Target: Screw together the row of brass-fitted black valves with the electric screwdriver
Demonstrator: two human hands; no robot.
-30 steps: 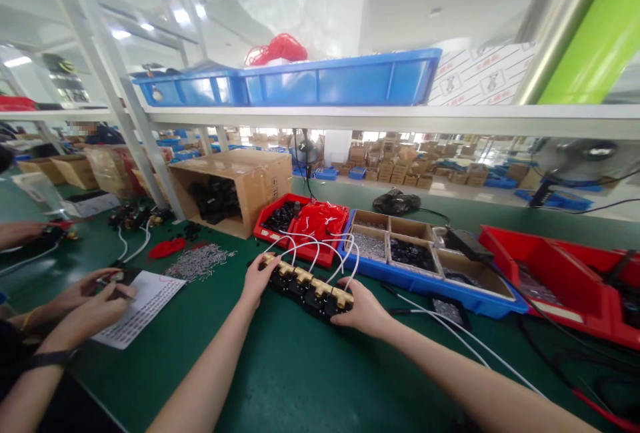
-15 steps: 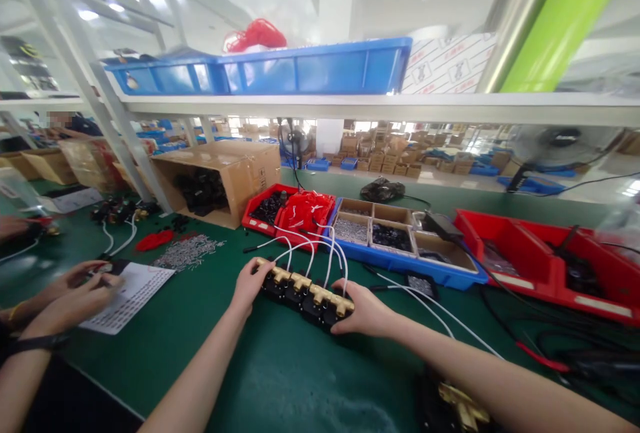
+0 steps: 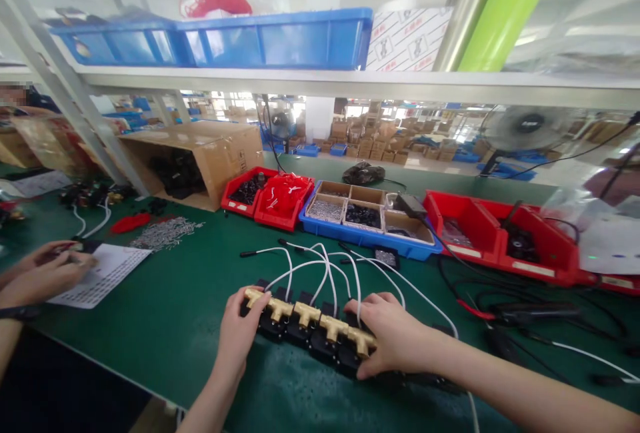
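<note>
A row of brass tee-shaped valve fittings on black bases (image 3: 306,315) lies slantwise on the green bench in front of me. My left hand (image 3: 237,323) is closed around its left end, thumb over the brass. At the right end, my right hand (image 3: 395,329) grips it between thumb and fingers. White cables (image 3: 327,269) arch up from the black bases toward the back; several end in black plugs (image 3: 247,254). Beneath my right forearm, another black part (image 3: 433,379) is mostly hidden.
Red bins (image 3: 285,223), a blue divided tray (image 3: 320,229) and more red bins (image 3: 530,273) line the bench's back. At left, a co-worker's hands (image 3: 50,273) work over a printed sheet (image 3: 113,269), near loose screws (image 3: 167,233). Black cables (image 3: 530,316) lie right.
My view has turned to the right. Both hands have brought the valve assembly away from the bins, toward me and a little right, with its cables trailing.
</note>
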